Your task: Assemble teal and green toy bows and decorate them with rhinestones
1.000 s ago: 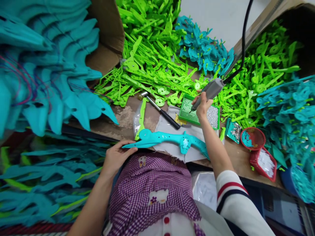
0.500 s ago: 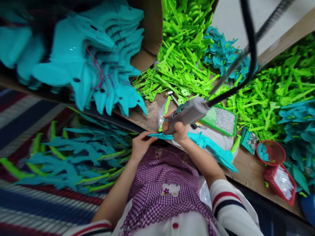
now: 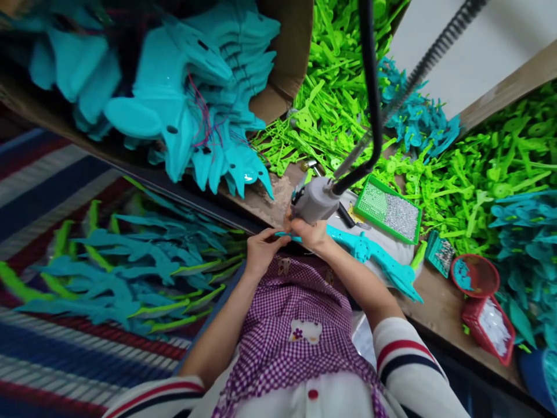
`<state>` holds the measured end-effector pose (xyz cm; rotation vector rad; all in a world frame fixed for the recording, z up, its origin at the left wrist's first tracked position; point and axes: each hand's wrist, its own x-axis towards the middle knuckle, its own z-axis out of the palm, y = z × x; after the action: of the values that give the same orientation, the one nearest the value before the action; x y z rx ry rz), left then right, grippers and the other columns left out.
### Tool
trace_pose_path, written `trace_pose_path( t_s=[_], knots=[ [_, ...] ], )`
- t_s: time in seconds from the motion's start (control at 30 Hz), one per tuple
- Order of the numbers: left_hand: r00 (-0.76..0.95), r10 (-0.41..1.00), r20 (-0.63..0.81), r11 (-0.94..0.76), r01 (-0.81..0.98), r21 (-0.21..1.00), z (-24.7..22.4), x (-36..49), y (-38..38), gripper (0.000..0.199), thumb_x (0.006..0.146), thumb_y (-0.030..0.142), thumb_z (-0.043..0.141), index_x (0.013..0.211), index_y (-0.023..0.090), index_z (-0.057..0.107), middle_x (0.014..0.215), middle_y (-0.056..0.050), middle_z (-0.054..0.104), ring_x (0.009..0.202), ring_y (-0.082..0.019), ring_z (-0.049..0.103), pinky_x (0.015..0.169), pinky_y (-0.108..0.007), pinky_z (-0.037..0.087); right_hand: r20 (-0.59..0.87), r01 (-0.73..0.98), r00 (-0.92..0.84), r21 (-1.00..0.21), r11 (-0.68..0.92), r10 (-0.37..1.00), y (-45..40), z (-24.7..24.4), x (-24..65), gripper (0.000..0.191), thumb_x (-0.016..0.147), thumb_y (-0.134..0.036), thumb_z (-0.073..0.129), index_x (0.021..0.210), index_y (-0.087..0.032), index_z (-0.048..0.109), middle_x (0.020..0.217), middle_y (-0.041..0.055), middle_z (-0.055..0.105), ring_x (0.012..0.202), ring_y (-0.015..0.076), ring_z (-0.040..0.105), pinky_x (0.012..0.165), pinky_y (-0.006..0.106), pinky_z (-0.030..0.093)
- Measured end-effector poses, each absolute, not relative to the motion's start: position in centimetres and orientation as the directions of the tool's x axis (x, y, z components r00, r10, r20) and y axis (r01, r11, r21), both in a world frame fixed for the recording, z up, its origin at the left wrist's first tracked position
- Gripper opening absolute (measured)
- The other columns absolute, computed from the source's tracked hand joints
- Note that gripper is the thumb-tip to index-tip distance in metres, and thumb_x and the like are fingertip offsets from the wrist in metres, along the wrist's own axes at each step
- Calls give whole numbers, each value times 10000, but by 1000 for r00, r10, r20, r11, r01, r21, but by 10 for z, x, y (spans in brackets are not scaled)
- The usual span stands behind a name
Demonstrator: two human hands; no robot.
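My right hand [image 3: 310, 231] is wrapped round a grey electric screwdriver [image 3: 317, 200], which stands nearly upright with its cord and spring running upward. The tool's tip is hidden behind my fingers, over a long turquoise plastic toy part [image 3: 368, 249]. My left hand [image 3: 264, 251] pinches the left end of that part between thumb and fingers, close beside my right hand. The part lies slantwise along the bench edge, its right end on a white cloth. A green tip [image 3: 418, 255] shows by that right end.
A green tray [image 3: 398, 216] of small metal screws lies behind the part. A teal box [image 3: 439, 253], a red bowl [image 3: 475, 275] and a red basket [image 3: 489, 330] stand right. Bright green parts [image 3: 331, 122] pile behind. A carton [image 3: 287, 64] holds turquoise shells; more parts [image 3: 143, 255] lie lower left.
The screwdriver has swung from a slanted to a more upright pose, with its cord shifted left. My left hand still pinches the turquoise part. The whole view has shifted slightly.
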<state>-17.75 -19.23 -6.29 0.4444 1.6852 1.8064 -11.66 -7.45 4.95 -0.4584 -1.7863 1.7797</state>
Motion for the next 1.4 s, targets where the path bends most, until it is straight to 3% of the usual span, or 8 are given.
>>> trace_pose_path(
  t_s=[0.33, 0.43, 0.5, 0.57, 0.67, 0.9, 1.13, 1.4],
  knots=[
    [-713, 660, -237, 40, -281, 959, -67, -177, -193, 388, 588, 372, 894, 890, 149, 795, 723, -37, 727, 605, -143, 632, 588, -254, 522, 124, -202, -732, -979, -39, 670, -75, 55, -108, 456, 568, -621, 776, 663, -203, 620, 549, -23, 580, 491, 132, 533, 494, 297, 478],
    [-713, 640, -286, 32, -347, 937, -66, -189, -197, 459, 613, 379, 890, 996, 154, 776, 819, -43, 744, 680, -138, 666, 683, -262, 568, 213, -367, -543, -930, -2, 812, -45, 84, -85, 551, 732, -739, 565, 862, -209, 642, 498, -49, 534, 406, 121, 487, 408, 265, 414],
    [-731, 615, -295, 3, -372, 928, -64, -197, -199, 495, 636, 386, 881, 1060, 164, 755, 874, -32, 738, 729, -132, 675, 744, -270, 587, 331, -408, -347, -896, 176, 878, -7, 103, -58, 548, 789, -746, 477, 889, -227, 624, 457, -70, 478, 372, 112, 448, 391, 251, 376],
    [-747, 596, -296, -15, -378, 925, -62, -201, -200, 528, 653, 376, 876, 1119, 174, 732, 894, -16, 726, 754, -124, 669, 778, -264, 593, 384, -212, -188, -914, 345, 904, 38, 111, -29, 483, 797, -701, 527, 818, -227, 618, 468, -68, 473, 398, 100, 466, 427, 239, 383],
    [-756, 577, -310, -14, -389, 921, -62, -200, -199, 498, 665, 343, 877, 1107, 170, 728, 910, -6, 723, 775, -110, 659, 780, -225, 588, 355, 14, -114, -933, 358, 928, 95, 101, 4, 452, 795, -652, 581, 732, -206, 608, 457, -65, 466, 388, 90, 444, 439, 245, 363],
    [-791, 537, -293, 29, -329, 944, -66, -191, -194, 421, 669, 385, 858, 1008, 176, 724, 912, -12, 730, 789, -153, 672, 788, -297, 609, 332, -21, -65, -943, 331, 941, 134, 62, 16, 480, 787, -665, 578, 777, -187, 620, 491, -55, 502, 407, 98, 477, 464, 259, 374],
    [-797, 525, -300, 22, -340, 940, -65, -192, -194, 438, 628, 395, 881, 973, 180, 718, 918, -6, 727, 780, -135, 658, 758, -269, 595, 304, 48, -93, -950, 310, 948, 132, 60, 18, 522, 782, -726, 525, 777, -210, 601, 505, -51, 501, 425, 102, 491, 478, 264, 399],
    [-807, 533, -255, 129, -221, 967, -62, -189, -198, 578, 689, 502, 816, 1137, 165, 673, 998, -68, 709, 858, -195, 671, 828, -356, 592, 328, -5, -48, -945, 328, 944, 132, 75, 23, 568, 781, -741, 521, 894, -198, 647, 519, -58, 494, 437, 111, 522, 470, 259, 403]
  ],
)
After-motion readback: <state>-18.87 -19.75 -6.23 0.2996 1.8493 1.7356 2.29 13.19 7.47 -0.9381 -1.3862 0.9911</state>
